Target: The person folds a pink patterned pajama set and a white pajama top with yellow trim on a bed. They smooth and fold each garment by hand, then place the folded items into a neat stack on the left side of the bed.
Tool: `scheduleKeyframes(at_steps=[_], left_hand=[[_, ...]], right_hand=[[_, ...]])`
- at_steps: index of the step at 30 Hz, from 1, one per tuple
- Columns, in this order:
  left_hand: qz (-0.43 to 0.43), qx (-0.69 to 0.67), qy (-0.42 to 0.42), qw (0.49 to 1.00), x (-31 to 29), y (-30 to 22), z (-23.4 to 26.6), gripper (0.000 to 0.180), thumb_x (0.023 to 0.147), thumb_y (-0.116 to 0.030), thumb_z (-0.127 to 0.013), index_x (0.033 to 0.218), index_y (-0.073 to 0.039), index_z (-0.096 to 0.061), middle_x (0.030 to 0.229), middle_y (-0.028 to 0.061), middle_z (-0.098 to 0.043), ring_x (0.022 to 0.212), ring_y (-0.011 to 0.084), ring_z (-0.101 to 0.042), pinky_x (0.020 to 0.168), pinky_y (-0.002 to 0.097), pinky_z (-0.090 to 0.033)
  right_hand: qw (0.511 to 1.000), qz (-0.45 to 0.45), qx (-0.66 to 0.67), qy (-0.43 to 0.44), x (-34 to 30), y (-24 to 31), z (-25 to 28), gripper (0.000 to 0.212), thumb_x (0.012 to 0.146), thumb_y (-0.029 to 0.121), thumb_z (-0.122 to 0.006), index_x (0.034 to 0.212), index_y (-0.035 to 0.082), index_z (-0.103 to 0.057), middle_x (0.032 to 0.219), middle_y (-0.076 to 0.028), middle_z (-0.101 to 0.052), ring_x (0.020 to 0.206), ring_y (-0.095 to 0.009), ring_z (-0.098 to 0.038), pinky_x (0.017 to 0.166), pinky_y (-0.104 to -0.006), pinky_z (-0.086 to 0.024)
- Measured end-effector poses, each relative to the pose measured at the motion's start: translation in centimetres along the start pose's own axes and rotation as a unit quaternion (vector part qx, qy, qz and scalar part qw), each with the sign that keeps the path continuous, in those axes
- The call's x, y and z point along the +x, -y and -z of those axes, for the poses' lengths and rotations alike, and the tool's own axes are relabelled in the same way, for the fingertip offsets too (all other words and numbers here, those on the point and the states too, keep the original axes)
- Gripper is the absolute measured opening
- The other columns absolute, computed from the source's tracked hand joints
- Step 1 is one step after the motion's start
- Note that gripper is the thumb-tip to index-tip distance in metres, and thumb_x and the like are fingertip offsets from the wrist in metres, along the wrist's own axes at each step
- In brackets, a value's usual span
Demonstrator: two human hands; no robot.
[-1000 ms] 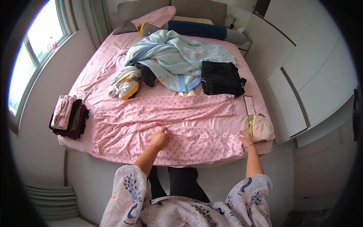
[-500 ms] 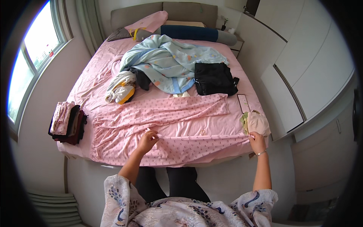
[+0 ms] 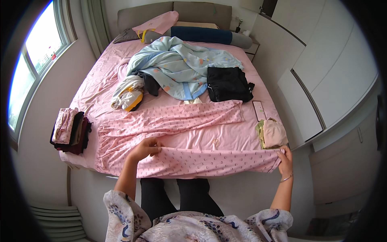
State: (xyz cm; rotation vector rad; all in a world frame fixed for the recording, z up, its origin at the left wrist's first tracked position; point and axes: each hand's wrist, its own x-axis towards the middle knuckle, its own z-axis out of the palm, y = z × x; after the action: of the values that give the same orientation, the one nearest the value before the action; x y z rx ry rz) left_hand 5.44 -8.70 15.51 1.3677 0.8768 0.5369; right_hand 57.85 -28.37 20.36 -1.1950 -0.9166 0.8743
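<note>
Far left: folded clothes [image 3: 64, 130] on the bed [image 3: 101, 86]. My left grip [image 3: 145, 150] pinches the edge of the pink patterned trousers [image 3: 209, 161], spread along the bed's near side. My right grip [image 3: 286, 159] clasps the leg's end, near a beige-and-green bundle [image 3: 275, 134].

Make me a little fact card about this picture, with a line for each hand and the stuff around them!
Left hand: pinching the edge of pink cloth trousers with a small dark print
Right hand: gripping the right end of the same leg
Surface: wide bed with a pink cloth sheet
Left corner: stack of folded, mixed-colour clothes
Near the right hand: soft peach-and-green cloth bundle
Farther up: crumpled pale-blue patterned blanket, folded black cloth garment
</note>
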Motion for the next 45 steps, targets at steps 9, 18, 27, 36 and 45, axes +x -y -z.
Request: scheduleKeyframes(at_steps=[9,18,27,36,45], left_hand=[[-0.077,0.078,-0.152,0.982,9.4,10.9,-4.5,0.05,0.075,0.005,-0.053,0.124,-0.004,-0.043,0.12,0.0124,-0.048,0.105,0.0228,-0.052,0.084,0.0319,-0.046],[0.019,-0.056,-0.516,0.855,-10.7,21.3,0.1,0.018,0.082,-0.009,-0.054,0.099,-0.003,-0.057,0.082,0.004,-0.06,0.068,0.0106,-0.057,0.056,0.0222,-0.044],[0.071,-0.367,-0.663,0.649,-15.1,24.2,7.6,0.025,0.084,-0.02,-0.056,0.103,-0.004,-0.05,0.077,0.0026,-0.054,0.056,0.0119,-0.052,0.044,0.0238,-0.04],[0.013,-0.437,-0.732,0.523,-14.9,23.3,12.8,0.017,0.081,-0.028,-0.06,0.078,-0.015,-0.05,0.064,-0.0031,-0.045,0.051,0.0086,-0.041,0.042,0.0234,-0.032],[0.051,-0.09,-0.798,0.593,-19.6,30.5,21.7,0.055,0.075,0.006,-0.041,0.128,-0.005,-0.04,0.112,0.0137,-0.055,0.079,0.0227,-0.058,0.068,0.0325,-0.048]], right_hand=[[0.946,-0.032,-0.28,-0.162,12.3,-16.5,1.9,0.024,0.078,0.007,-0.061,0.1,0.0,-0.056,0.079,-0.003,-0.058,0.07,-0.01,-0.052,0.064,-0.0224,-0.043],[0.865,-0.275,-0.193,-0.373,-1.8,-27.1,6.3,0.028,0.078,0.036,-0.061,0.08,0.007,-0.058,0.071,-0.004,-0.058,0.064,-0.015,-0.055,0.055,-0.0318,-0.045],[0.84,-0.386,0.055,-0.377,0.2,-27.0,4.5,0.03,0.074,0.04,-0.066,0.071,0.016,-0.048,0.056,0.002,-0.046,0.044,-0.011,-0.042,0.036,-0.023,-0.03],[0.898,-0.282,-0.106,-0.321,0.5,-19.6,4.5,0.016,0.085,0.024,-0.055,0.082,0.009,-0.049,0.057,-0.003,-0.049,0.04,-0.011,-0.046,0.029,-0.0225,-0.034],[0.839,-0.212,-0.416,-0.279,4.8,-34.3,13.4,0.049,0.077,0.014,-0.057,0.123,0.012,-0.038,0.079,-0.012,-0.055,0.044,-0.019,-0.048,0.032,-0.0305,-0.035]])
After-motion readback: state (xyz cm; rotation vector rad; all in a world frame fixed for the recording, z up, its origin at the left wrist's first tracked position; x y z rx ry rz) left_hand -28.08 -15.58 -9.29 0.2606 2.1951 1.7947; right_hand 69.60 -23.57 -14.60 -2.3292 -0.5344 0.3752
